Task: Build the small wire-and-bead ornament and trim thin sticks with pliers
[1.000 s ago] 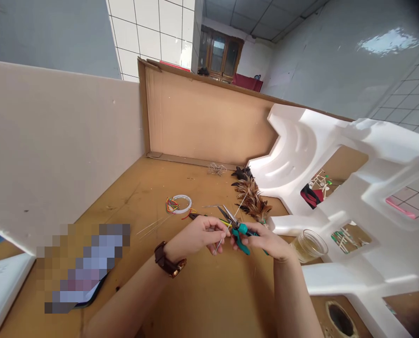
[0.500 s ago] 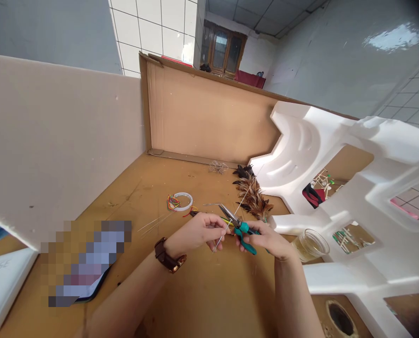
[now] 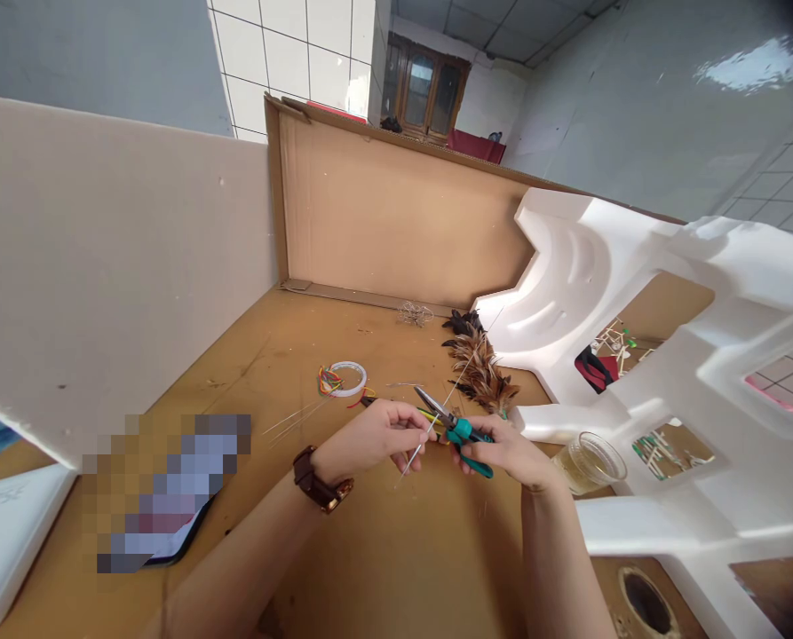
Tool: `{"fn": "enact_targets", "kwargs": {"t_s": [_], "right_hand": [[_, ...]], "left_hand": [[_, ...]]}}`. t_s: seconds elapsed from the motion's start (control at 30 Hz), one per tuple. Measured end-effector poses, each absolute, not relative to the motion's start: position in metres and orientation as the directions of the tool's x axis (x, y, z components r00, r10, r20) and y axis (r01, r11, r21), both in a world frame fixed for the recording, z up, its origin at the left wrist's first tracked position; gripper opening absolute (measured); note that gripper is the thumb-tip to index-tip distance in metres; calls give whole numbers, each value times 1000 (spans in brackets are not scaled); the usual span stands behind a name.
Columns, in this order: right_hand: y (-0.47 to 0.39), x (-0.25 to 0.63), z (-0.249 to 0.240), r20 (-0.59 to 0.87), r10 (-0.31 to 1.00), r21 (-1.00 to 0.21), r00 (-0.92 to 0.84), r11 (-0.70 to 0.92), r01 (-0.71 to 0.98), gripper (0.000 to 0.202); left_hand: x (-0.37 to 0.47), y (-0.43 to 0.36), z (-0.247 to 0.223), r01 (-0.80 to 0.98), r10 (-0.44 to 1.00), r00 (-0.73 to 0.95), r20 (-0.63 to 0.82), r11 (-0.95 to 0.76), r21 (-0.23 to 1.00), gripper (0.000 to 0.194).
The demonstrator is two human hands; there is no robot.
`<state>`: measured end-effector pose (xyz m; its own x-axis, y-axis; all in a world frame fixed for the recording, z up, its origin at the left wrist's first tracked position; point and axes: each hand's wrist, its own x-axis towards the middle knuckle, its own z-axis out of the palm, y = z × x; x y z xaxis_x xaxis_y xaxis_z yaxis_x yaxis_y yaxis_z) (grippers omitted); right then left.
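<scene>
Between the fingertips of my left hand (image 3: 392, 435) is a thin straight wire (image 3: 461, 371), slanting up and to the right. My right hand (image 3: 493, 448) is closed around teal-handled pliers (image 3: 459, 429), whose metal jaws point up and left and cross the wire close to my left fingers. Whether the jaws grip the wire I cannot tell. Behind my hands lies a second tool with yellow and black parts (image 3: 428, 414), mostly hidden. Brown and black feathers (image 3: 479, 364) lie just beyond the pliers.
A white ring (image 3: 362, 380) with coloured threads (image 3: 329, 382) lies beyond my left hand, near several loose wires (image 3: 296, 417). Tangled wire (image 3: 415, 312) sits by the cardboard wall (image 3: 396, 222). A pixelated phone (image 3: 176, 497) lies left. White foam (image 3: 569, 266) and a clear cup (image 3: 589, 463) stand right.
The plier handles have moved closer together in my right hand. My left hand keeps its pinch on the wire, and the view has shifted slightly.
</scene>
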<state>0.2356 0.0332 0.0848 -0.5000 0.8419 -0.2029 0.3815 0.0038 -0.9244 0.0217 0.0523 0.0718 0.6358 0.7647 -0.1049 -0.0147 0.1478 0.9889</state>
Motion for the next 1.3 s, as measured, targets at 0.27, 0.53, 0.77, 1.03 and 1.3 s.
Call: {"fn": "enact_targets", "kwargs": {"t_s": [0.27,0.53,0.77,1.03,1.3], "right_hand": [[34,231,80,-173,870,-881,-462,73,467,14],[41,220,65,-22,921,-748,-390,244,617,10],[41,211,63,63,937,-642,-343,301,705,3],[39,208,64,60,954,-538,-294,279,796,4],[45,232,62,117,984,-520,-136,177,835,8]], "left_hand": [[20,53,72,0,767,636,-91,117,993,16],[11,65,60,34,783,619,-53,41,999,14],[3,72,57,95,778,627,-32,-35,995,17],[-3,80,52,127,726,682,-89,2,992,21],[6,66,63,88,720,689,-78,24,996,24]]}}
